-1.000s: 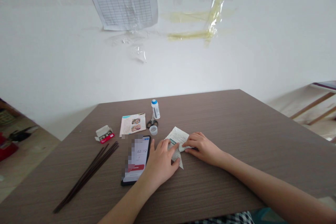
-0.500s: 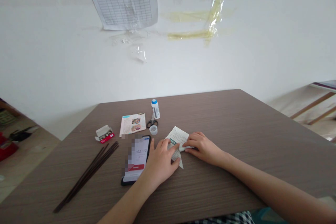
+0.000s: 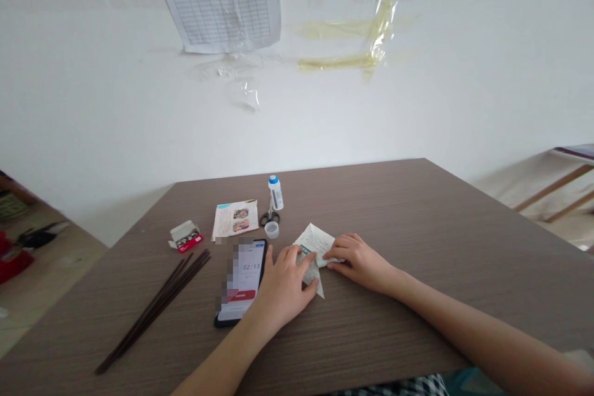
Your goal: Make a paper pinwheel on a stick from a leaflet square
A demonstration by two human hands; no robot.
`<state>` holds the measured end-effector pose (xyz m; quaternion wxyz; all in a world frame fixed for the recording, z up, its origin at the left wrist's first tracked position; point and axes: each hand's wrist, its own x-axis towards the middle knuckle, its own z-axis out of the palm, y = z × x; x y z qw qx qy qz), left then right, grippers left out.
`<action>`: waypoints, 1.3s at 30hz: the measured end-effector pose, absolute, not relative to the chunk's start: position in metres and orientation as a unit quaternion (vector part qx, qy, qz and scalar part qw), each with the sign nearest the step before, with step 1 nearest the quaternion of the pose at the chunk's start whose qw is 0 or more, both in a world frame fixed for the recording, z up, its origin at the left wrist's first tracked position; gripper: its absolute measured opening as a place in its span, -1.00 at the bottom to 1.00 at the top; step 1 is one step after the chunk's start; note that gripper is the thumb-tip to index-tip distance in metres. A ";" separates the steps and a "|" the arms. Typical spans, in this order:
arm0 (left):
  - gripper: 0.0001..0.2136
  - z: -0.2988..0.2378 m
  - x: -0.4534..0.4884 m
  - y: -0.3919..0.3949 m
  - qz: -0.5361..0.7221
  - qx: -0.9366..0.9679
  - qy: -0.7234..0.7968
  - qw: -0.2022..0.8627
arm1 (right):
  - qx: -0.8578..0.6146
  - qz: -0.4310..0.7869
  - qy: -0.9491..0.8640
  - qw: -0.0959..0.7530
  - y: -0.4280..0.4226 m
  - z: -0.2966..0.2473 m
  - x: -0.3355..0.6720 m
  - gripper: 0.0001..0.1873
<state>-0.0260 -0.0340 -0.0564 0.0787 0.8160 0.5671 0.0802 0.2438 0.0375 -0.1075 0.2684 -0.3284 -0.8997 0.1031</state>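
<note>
A folded sheet of printed paper (image 3: pixel 315 238) lies on the table, with a pointed flap towards me. My left hand (image 3: pixel 285 281) rests over its left side, fingers spread and pressing it down. On the right edge, my right hand (image 3: pixel 359 260) has its thumb and fingers closed around the paper; the fold beneath its fingertips is partly hidden. Just left of my left hand is a phone (image 3: pixel 241 284) with a timer on its screen, partly covered by that hand.
Beyond the phone are a small clear cup (image 3: pixel 271 230), black-handled scissors (image 3: pixel 269 218), a blue-capped white bottle (image 3: pixel 275 193) and a printed booklet (image 3: pixel 235 220). Further left are an opened small box (image 3: pixel 186 237) holding metallic pieces and several dark thin sticks (image 3: pixel 155 309). A wall borders the table's far side.
</note>
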 end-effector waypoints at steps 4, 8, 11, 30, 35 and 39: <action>-0.40 -0.058 -0.026 -0.034 0.075 0.810 0.577 0.079 | -0.320 0.095 -0.904 0.267 0.037 -0.108 0.244 -0.78; -0.46 -0.059 -0.027 -0.033 0.085 0.813 0.571 0.080 | -0.325 0.105 -0.901 0.268 0.036 -0.106 0.243 -0.75; -0.50 -0.058 -0.027 -0.034 0.096 0.814 0.567 0.085 | -0.328 0.109 -0.899 0.269 0.036 -0.106 0.243 -0.76; -0.52 -0.054 -0.027 -0.033 0.091 0.813 0.567 0.090 | -0.318 0.106 -0.907 0.257 0.039 -0.112 0.245 -0.78; -0.52 -0.053 -0.027 -0.034 0.094 0.814 0.567 0.089 | -0.319 0.103 -0.906 0.259 0.039 -0.112 0.244 -0.79; -0.49 -0.048 -0.025 -0.034 0.079 0.805 0.579 0.102 | -0.322 0.107 -0.902 0.268 0.038 -0.110 0.245 -0.77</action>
